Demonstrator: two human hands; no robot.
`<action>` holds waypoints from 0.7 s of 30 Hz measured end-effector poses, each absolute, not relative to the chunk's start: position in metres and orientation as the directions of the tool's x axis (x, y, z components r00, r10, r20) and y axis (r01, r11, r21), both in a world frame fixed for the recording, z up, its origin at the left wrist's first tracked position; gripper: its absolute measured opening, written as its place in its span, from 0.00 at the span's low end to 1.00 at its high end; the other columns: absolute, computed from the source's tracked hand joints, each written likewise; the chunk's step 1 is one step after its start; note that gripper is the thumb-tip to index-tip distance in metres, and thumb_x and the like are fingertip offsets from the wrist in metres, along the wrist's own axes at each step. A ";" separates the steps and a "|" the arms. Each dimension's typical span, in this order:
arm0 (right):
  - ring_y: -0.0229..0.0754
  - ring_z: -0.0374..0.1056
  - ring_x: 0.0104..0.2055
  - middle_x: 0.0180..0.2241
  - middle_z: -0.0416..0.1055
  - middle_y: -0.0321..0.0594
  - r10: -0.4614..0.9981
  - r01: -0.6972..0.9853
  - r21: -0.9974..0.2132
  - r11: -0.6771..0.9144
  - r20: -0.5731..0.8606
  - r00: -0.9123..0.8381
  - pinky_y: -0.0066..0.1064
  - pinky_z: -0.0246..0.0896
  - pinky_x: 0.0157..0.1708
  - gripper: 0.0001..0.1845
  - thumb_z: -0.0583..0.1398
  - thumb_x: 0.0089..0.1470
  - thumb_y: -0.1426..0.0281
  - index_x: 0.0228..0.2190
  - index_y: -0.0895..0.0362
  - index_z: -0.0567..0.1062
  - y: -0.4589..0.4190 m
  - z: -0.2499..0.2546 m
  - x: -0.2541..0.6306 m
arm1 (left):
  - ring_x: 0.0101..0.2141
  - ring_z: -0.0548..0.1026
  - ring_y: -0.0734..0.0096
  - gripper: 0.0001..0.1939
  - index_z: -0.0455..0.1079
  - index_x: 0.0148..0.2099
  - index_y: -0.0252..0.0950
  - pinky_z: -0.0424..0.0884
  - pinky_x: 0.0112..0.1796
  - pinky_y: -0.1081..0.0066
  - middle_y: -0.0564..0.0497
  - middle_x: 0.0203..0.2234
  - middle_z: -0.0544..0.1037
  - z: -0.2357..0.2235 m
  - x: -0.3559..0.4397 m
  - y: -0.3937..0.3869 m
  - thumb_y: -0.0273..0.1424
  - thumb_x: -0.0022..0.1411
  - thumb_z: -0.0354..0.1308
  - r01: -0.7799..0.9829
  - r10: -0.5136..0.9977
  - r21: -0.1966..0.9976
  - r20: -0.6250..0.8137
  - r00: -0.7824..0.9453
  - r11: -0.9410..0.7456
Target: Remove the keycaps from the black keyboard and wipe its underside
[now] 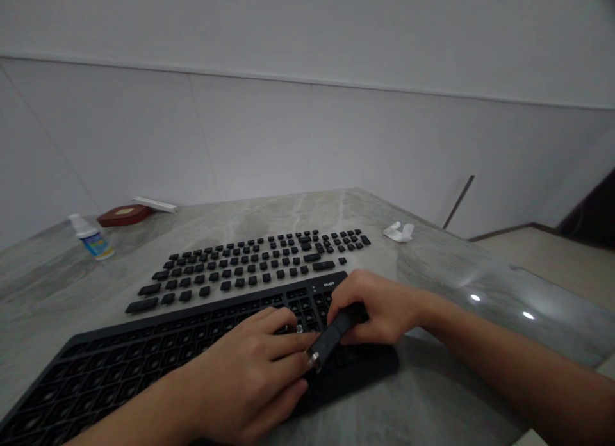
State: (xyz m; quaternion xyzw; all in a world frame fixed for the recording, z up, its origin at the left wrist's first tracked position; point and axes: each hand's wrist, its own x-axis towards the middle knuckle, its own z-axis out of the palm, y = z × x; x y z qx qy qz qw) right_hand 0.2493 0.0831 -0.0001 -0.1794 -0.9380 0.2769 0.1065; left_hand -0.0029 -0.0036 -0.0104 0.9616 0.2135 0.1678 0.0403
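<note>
A black keyboard base lies slanted before me, its key sockets bare of caps. Over its right part, my right hand grips a dark bar-shaped tool with a shiny metal tip pointing down toward the left. My left hand rests across the keyboard, fingers stretched to the right and their tips beside the metal tip; its thumb is hidden. Whether the left fingertips touch the tool is unclear. Behind the base, loose black keycaps are laid out in rows on the grey table.
A white bottle with a blue label stands at the left. Near it lie a dark red case and a flat white object. Crumpled white tissue sits right of the keycaps on the marbled table. A pale wall rises behind.
</note>
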 end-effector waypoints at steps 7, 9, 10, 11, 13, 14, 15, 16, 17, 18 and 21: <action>0.36 0.69 0.26 0.25 0.76 0.37 0.408 0.298 -0.528 0.795 0.103 -0.907 0.24 0.60 0.28 0.06 0.67 0.49 0.70 0.32 0.59 0.82 0.076 -0.003 0.243 | 0.38 0.72 0.58 0.11 0.72 0.46 0.34 0.74 0.40 0.56 0.43 0.49 0.78 -0.006 0.000 -0.004 0.22 0.65 0.52 0.391 0.421 0.157 0.303 0.855 -0.907; 0.36 0.69 0.26 0.25 0.76 0.37 0.394 0.283 -0.516 0.809 0.118 -0.911 0.24 0.60 0.27 0.04 0.65 0.49 0.72 0.30 0.59 0.81 0.076 -0.004 0.243 | 0.39 0.73 0.57 0.11 0.72 0.47 0.34 0.74 0.41 0.55 0.43 0.49 0.78 -0.006 0.000 -0.004 0.22 0.65 0.51 0.393 0.423 0.154 0.314 0.850 -0.906; 0.36 0.68 0.26 0.24 0.75 0.37 0.385 0.273 -0.513 0.814 0.124 -0.914 0.24 0.60 0.27 0.04 0.65 0.48 0.73 0.30 0.59 0.81 0.076 -0.004 0.243 | 0.39 0.73 0.57 0.12 0.72 0.48 0.34 0.75 0.42 0.55 0.43 0.49 0.78 -0.007 -0.001 -0.004 0.22 0.66 0.51 0.393 0.423 0.157 0.328 0.844 -0.906; 0.35 0.68 0.25 0.24 0.75 0.36 0.380 0.265 -0.515 0.815 0.129 -0.916 0.24 0.59 0.27 0.05 0.64 0.47 0.74 0.29 0.59 0.80 0.077 -0.005 0.243 | 0.40 0.74 0.57 0.13 0.72 0.49 0.33 0.75 0.42 0.55 0.43 0.49 0.79 -0.008 -0.001 -0.004 0.22 0.66 0.51 0.391 0.423 0.162 0.350 0.836 -0.906; 0.34 0.65 0.24 0.23 0.73 0.35 0.383 0.259 -0.533 0.805 0.134 -0.914 0.24 0.58 0.26 0.04 0.64 0.47 0.74 0.28 0.59 0.80 0.078 -0.007 0.243 | 0.42 0.74 0.57 0.15 0.72 0.52 0.33 0.76 0.43 0.56 0.42 0.47 0.79 -0.011 -0.003 -0.002 0.22 0.66 0.50 0.400 0.434 0.170 0.411 0.802 -0.901; 0.33 0.64 0.23 0.22 0.72 0.34 0.393 0.258 -0.550 0.794 0.142 -0.908 0.23 0.57 0.25 0.03 0.64 0.47 0.74 0.28 0.59 0.79 0.078 -0.008 0.243 | 0.42 0.74 0.57 0.15 0.71 0.53 0.33 0.76 0.43 0.57 0.43 0.46 0.80 -0.014 -0.004 -0.001 0.21 0.67 0.50 0.412 0.440 0.165 0.453 0.776 -0.896; 0.32 0.62 0.22 0.21 0.70 0.33 0.410 0.256 -0.573 0.779 0.156 -0.899 0.23 0.55 0.24 0.03 0.64 0.48 0.72 0.27 0.60 0.79 0.078 -0.009 0.243 | 0.41 0.74 0.58 0.15 0.71 0.53 0.32 0.76 0.41 0.58 0.43 0.45 0.80 -0.017 -0.005 0.001 0.21 0.67 0.50 0.433 0.448 0.154 0.497 0.743 -0.888; 0.32 0.61 0.22 0.21 0.68 0.32 0.433 0.253 -0.598 0.760 0.177 -0.884 0.23 0.54 0.23 0.04 0.64 0.49 0.71 0.26 0.60 0.78 0.078 -0.010 0.242 | 0.40 0.74 0.59 0.14 0.71 0.52 0.32 0.77 0.40 0.59 0.43 0.44 0.80 -0.021 -0.005 0.003 0.21 0.68 0.51 0.459 0.456 0.141 0.543 0.705 -0.877; 0.32 0.60 0.21 0.20 0.67 0.31 0.465 0.252 -0.624 0.740 0.204 -0.861 0.23 0.53 0.23 0.06 0.64 0.50 0.69 0.26 0.60 0.77 0.078 -0.010 0.240 | 0.39 0.74 0.59 0.12 0.70 0.51 0.32 0.77 0.39 0.60 0.44 0.42 0.80 -0.024 -0.006 0.005 0.21 0.69 0.51 0.490 0.465 0.128 0.586 0.664 -0.862; 0.31 0.59 0.21 0.20 0.65 0.30 0.501 0.249 -0.649 0.719 0.236 -0.833 0.23 0.52 0.22 0.08 0.64 0.52 0.68 0.25 0.60 0.76 0.076 -0.010 0.239 | 0.38 0.74 0.60 0.10 0.70 0.50 0.31 0.77 0.38 0.60 0.44 0.40 0.79 -0.027 -0.006 0.006 0.21 0.69 0.52 0.522 0.470 0.116 0.625 0.623 -0.845; 0.32 0.57 0.22 0.20 0.63 0.29 0.599 0.234 -0.721 0.652 0.301 -0.742 0.23 0.51 0.22 0.12 0.65 0.54 0.64 0.25 0.59 0.74 0.070 -0.009 0.232 | 0.38 0.74 0.59 0.05 0.68 0.46 0.32 0.77 0.37 0.59 0.45 0.36 0.78 -0.033 -0.003 0.009 0.27 0.71 0.55 0.584 0.479 0.091 0.680 0.555 -0.806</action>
